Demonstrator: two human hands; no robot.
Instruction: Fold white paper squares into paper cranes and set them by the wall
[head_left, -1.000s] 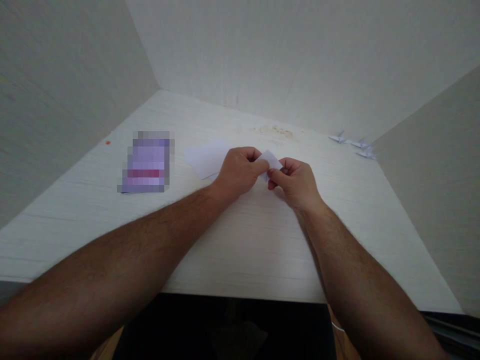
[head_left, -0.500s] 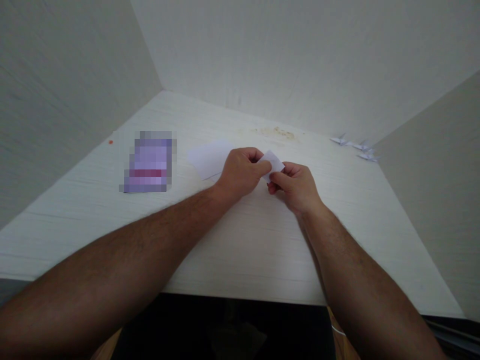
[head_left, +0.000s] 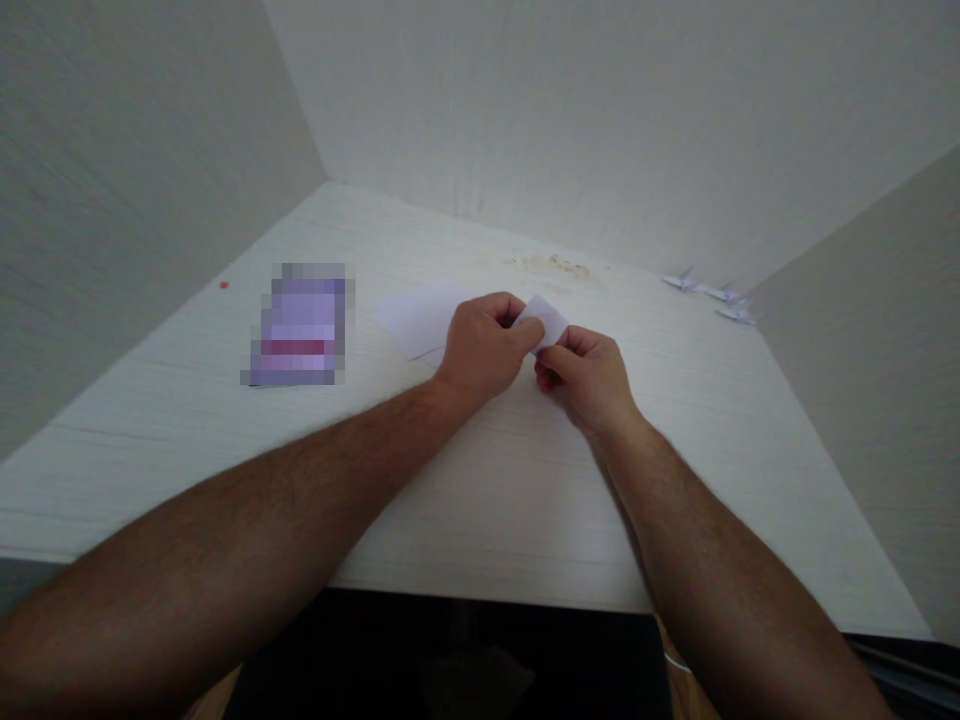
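One folded white paper (head_left: pixel 550 317) is located between the hands, over the counter (head_left: pixel 480 510), a corner pointing far (roughly diamond-shaped; no long axis evident). Left hand (head_left: pixel 486 347): closed in a pinch, thumb across the paper's face. Right hand (head_left: pixel 591 372): pinching its near right edge, fingers curled. Neither hand is clearly nearer.

free: desk front (head_left: pixel 491 500) | left block: purple item (head_left: pixel 300 315) | back-right: folded papers (head_left: pixel 722 295)
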